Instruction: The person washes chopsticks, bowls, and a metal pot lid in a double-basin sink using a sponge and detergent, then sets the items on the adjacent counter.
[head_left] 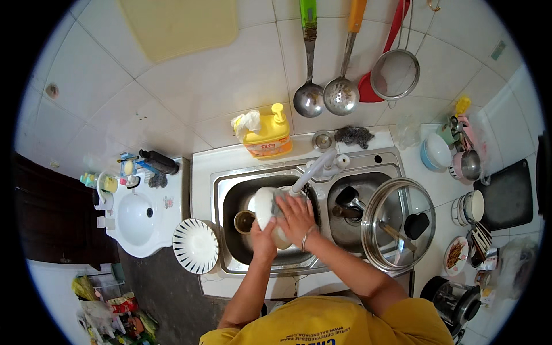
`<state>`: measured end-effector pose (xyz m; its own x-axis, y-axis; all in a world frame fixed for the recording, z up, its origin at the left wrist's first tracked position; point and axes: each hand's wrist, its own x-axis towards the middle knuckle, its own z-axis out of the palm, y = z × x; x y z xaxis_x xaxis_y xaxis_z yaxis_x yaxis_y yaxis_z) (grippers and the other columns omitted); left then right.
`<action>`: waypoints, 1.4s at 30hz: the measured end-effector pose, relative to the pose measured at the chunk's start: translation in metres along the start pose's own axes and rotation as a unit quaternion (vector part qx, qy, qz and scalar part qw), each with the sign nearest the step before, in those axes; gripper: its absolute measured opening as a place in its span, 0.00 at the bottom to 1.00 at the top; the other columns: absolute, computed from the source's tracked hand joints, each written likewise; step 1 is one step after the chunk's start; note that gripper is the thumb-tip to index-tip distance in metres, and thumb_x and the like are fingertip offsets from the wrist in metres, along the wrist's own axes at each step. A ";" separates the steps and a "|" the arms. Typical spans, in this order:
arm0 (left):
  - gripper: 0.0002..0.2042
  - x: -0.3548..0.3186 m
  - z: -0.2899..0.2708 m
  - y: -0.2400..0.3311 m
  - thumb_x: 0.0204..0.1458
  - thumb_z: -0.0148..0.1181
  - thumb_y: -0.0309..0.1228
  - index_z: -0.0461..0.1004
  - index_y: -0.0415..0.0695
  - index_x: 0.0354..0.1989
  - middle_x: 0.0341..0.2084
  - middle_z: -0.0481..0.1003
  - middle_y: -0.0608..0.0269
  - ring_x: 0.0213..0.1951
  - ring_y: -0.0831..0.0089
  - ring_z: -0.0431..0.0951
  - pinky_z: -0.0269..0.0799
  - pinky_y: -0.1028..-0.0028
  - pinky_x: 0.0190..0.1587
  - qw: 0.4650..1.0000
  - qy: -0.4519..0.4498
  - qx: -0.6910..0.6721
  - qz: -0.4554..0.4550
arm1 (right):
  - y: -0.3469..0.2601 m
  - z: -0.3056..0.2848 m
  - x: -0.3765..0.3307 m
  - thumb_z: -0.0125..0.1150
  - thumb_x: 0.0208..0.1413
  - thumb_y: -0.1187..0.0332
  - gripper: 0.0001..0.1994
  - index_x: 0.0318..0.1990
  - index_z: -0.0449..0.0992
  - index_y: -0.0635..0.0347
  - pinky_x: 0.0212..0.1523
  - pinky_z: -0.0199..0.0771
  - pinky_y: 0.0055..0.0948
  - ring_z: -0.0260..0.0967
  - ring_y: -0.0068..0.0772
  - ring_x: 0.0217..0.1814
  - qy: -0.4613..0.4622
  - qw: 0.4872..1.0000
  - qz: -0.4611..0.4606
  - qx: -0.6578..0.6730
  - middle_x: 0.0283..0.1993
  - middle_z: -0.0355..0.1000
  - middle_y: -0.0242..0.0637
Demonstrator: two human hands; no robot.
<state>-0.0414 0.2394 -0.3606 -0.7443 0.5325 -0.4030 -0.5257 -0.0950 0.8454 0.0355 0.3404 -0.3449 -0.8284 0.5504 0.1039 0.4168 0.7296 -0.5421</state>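
Over the left sink basin [234,253], my left hand [264,241] grips the near edge of a tilted white bowl [264,207]. My right hand [297,220] lies with its fingers stretched out against the bowl's side. Under these fingertips is a small greyish patch that I cannot make out. The pale faucet spout [310,172] reaches down just above my right hand. A brownish cup [244,221] sits in the basin left of the bowl. Other white dishware behind the bowl is partly hidden.
A striped white bowl [196,246] stands at the counter's left edge. In the right basin are a dark-handled utensil [348,197] and a large glass lid [397,201] leaning over the rim. Behind the sink stand a yellow detergent jug [268,137] and a steel-wool scourer [354,136]. Ladles [309,99] hang above.
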 end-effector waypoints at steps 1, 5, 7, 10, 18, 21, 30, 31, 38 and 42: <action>0.15 0.001 0.003 0.003 0.49 0.54 0.24 0.65 0.40 0.46 0.39 0.71 0.61 0.40 0.72 0.71 0.68 0.73 0.43 0.997 0.036 -0.068 -0.019 | -0.002 0.006 -0.017 0.50 0.50 0.56 0.29 0.60 0.54 0.52 0.59 0.40 0.55 0.43 0.48 0.64 0.011 1.000 -0.010 0.019 0.62 0.49 0.46; 0.23 0.000 -0.009 0.007 0.49 0.54 0.31 0.58 0.44 0.54 0.47 0.67 0.60 0.49 0.63 0.67 0.63 0.60 0.52 0.981 -0.011 -0.178 -0.070 | 0.015 0.047 -0.051 0.51 0.50 0.64 0.31 0.61 0.49 0.60 0.62 0.39 0.47 0.42 0.51 0.65 0.131 0.965 0.071 0.214 0.64 0.44 0.51; 0.21 -0.005 -0.015 0.009 0.50 0.53 0.27 0.59 0.42 0.53 0.47 0.67 0.59 0.48 0.63 0.68 0.65 0.61 0.51 0.974 -0.011 -0.207 -0.095 | 0.030 0.062 -0.044 0.49 0.51 0.66 0.30 0.60 0.48 0.68 0.63 0.44 0.35 0.48 0.47 0.63 0.169 0.910 0.147 0.350 0.62 0.48 0.52; 0.21 -0.011 -0.013 0.022 0.49 0.54 0.26 0.60 0.41 0.52 0.45 0.68 0.59 0.46 0.65 0.70 0.66 0.64 0.50 0.974 -0.069 -0.188 -0.105 | 0.077 0.050 -0.010 0.54 0.50 0.60 0.30 0.57 0.56 0.67 0.61 0.47 0.29 0.54 0.34 0.59 -0.014 0.723 0.283 0.630 0.57 0.57 0.45; 0.17 -0.014 -0.017 -0.006 0.44 0.61 0.28 0.68 0.41 0.44 0.36 0.72 0.66 0.38 0.77 0.71 0.65 0.75 0.43 0.975 -0.187 0.111 -0.037 | -0.017 -0.054 0.029 0.51 0.47 0.49 0.16 0.40 0.76 0.40 0.58 0.47 0.51 0.54 0.37 0.60 -0.161 0.975 -0.154 -0.011 0.53 0.65 0.33; 0.18 -0.022 -0.018 0.008 0.43 0.61 0.27 0.68 0.41 0.45 0.37 0.72 0.66 0.38 0.77 0.71 0.66 0.76 0.43 0.974 -0.176 0.044 -0.135 | 0.017 -0.047 0.057 0.52 0.49 0.49 0.19 0.42 0.75 0.51 0.51 0.61 0.31 0.64 0.35 0.50 -0.287 0.926 0.118 0.216 0.48 0.68 0.35; 0.24 0.024 -0.045 0.004 0.49 0.52 0.37 0.60 0.40 0.54 0.48 0.67 0.57 0.51 0.64 0.67 0.61 0.64 0.54 0.954 -0.155 -0.214 -0.141 | 0.110 0.013 -0.049 0.52 0.54 0.56 0.21 0.52 0.64 0.57 0.50 0.66 0.39 0.66 0.33 0.50 -0.143 0.466 0.337 0.806 0.50 0.67 0.36; 0.24 0.035 -0.047 -0.004 0.51 0.50 0.39 0.60 0.41 0.54 0.49 0.67 0.58 0.51 0.63 0.66 0.60 0.64 0.55 0.955 -0.138 -0.212 -0.153 | 0.099 0.005 -0.048 0.53 0.54 0.57 0.21 0.52 0.65 0.57 0.51 0.65 0.41 0.66 0.34 0.50 -0.134 0.445 0.312 0.828 0.50 0.67 0.35; 0.25 0.028 0.027 0.003 0.56 0.42 0.43 0.52 0.45 0.60 0.58 0.55 0.60 0.58 0.66 0.55 0.49 0.70 0.58 0.980 -0.149 0.134 0.001 | 0.070 -0.008 -0.026 0.58 0.50 0.68 0.17 0.48 0.68 0.62 0.44 0.69 0.30 0.69 0.28 0.44 0.001 0.579 0.289 0.762 0.44 0.70 0.36; 0.30 0.029 0.036 -0.043 0.50 0.52 0.35 0.51 0.33 0.58 0.57 0.53 0.41 0.60 0.52 0.52 0.46 0.68 0.61 0.907 -0.029 0.374 0.191 | 0.056 -0.008 -0.032 0.60 0.49 0.67 0.15 0.45 0.71 0.62 0.41 0.68 0.25 0.69 0.24 0.40 -0.001 0.733 0.292 0.615 0.40 0.72 0.34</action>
<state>-0.0255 0.2895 -0.3957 -0.7794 0.6257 -0.0308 0.2073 0.3039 0.9299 0.0885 0.3670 -0.3725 -0.6439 0.6220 -0.4456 0.0490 -0.5477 -0.8352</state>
